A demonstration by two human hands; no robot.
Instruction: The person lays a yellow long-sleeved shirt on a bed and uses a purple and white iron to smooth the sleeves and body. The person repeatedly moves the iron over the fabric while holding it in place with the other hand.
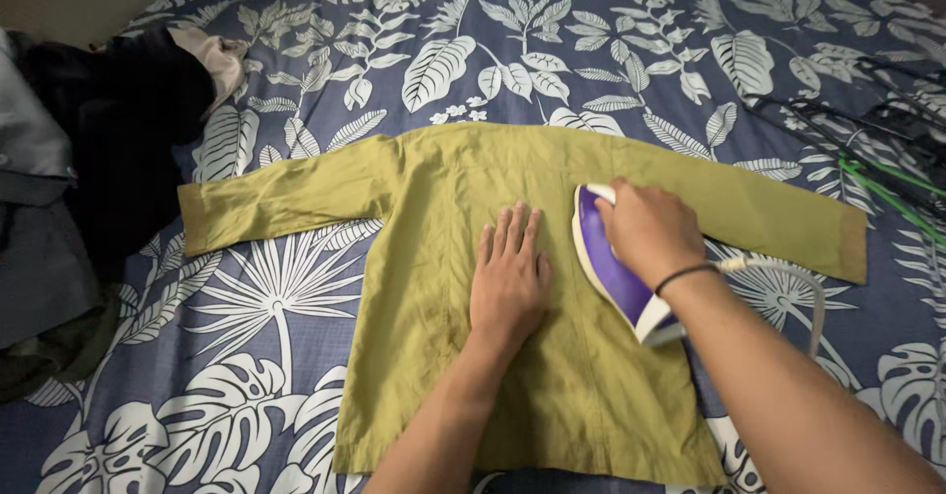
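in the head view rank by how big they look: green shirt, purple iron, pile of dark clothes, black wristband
1. green shirt
2. pile of dark clothes, partly cut off at the frame edge
3. purple iron, partly hidden under the right hand
4. black wristband

Dim, even indoor light; soft shadows sit under both forearms. The dark pile (118,120) at the left edge loses detail. Corners bend slightly.
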